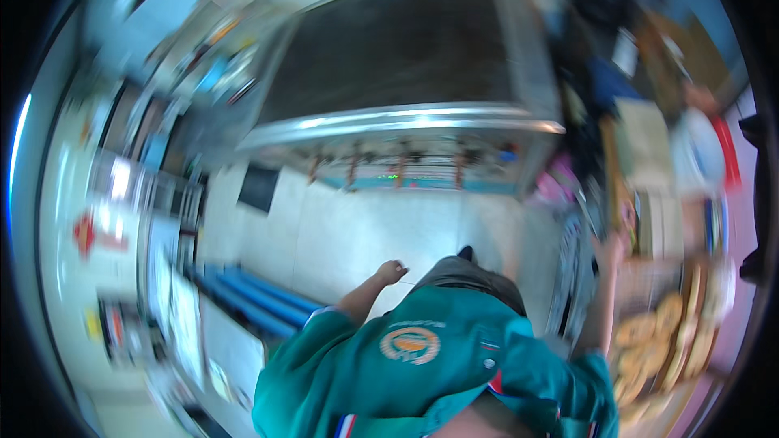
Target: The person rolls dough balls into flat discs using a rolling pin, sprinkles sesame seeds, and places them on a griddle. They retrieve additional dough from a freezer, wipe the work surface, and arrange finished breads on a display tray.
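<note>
Standing on a pale, glossy tiled floor (381, 227), dressed in a teal green collared shirt (462, 324) and dark grey trousers (475, 277). Holding the left hand (393, 272) in front of the waist, above the floor, with fingers folded loosely toward the palm. Stretching the right hand (608, 250) far out to the right, close to a slim, grey, metallic-looking strip (588, 209) near the fingertips, beside a crowded shelf side. Cannot tell, through the blur, whether spread or pinching there, nor touching from merely near. Just beyond the strip, toward the far side, a bright pink, soft-looking thing (557, 178); to its right, a beige, box-like block (646, 144), a rounded, whitish-blue, bag-like bundle (696, 154) and, nearer, a group of tan, rounded pieces (649, 339). Straight ahead, well apart from both hands, a large, metal-framed counter (398, 49) with a dark flat top and a shiny front edge. On the floor to its left, a dark grey, rectangular plate (258, 188); farther left and nearer, long blue bars (251, 300) side by side.
</note>
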Available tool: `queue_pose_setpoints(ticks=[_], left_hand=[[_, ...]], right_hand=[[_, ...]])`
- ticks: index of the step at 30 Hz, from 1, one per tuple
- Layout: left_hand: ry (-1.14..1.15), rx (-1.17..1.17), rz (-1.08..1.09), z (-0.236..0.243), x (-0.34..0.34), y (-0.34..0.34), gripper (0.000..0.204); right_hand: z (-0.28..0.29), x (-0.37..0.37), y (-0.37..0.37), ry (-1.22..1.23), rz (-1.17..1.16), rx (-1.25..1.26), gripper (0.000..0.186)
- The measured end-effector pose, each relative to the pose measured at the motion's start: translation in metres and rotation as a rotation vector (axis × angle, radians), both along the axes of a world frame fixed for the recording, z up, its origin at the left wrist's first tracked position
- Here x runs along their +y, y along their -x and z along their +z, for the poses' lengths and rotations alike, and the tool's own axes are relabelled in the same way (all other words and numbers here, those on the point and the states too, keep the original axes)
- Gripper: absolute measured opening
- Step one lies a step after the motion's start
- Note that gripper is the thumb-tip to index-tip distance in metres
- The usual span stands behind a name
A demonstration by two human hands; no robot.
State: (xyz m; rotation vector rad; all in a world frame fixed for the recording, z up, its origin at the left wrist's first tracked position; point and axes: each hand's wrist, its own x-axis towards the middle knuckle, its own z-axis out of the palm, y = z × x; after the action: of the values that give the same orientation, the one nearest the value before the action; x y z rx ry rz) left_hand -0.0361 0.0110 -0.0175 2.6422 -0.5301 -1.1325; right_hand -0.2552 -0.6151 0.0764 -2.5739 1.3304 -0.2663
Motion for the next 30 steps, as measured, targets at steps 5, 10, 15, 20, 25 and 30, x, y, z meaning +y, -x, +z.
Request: queue_pose_setpoints(ticks=[5, 10, 15, 20, 25, 30], left_hand=[[0.045, -0.035, 0.137, 0.019, -0.039, 0.014, 0.043], [-0.016, 0.036, 0.106, 0.017, -0.037, 0.031, 0.046], [-0.121, 0.029, 0.096, -0.003, -0.006, 0.045, 0.047], [-0.094, -0.003, 0.027, -0.007, 0.011, 0.044, 0.047], [0.001, 0.052, 0.14, 0.006, -0.002, 0.028, 0.041], [0.12, 0.049, 0.107, 0.021, 0.004, 0.021, 0.038]], right_hand=[[-0.002, -0.014, -0.003, 0.062, 0.082, 0.059, 0.062], [-0.008, -0.017, -0.001, 0.057, 0.118, 0.073, 0.057], [0.001, -0.015, 0.0, 0.06, 0.086, 0.082, 0.061], [0.047, -0.028, 0.0, 0.125, 0.401, -0.234, 0.071], [0.07, -0.031, 0.033, -0.025, 0.086, -0.312, 0.063], [0.062, -0.024, 0.087, 0.203, -0.516, -0.448, 0.047]])
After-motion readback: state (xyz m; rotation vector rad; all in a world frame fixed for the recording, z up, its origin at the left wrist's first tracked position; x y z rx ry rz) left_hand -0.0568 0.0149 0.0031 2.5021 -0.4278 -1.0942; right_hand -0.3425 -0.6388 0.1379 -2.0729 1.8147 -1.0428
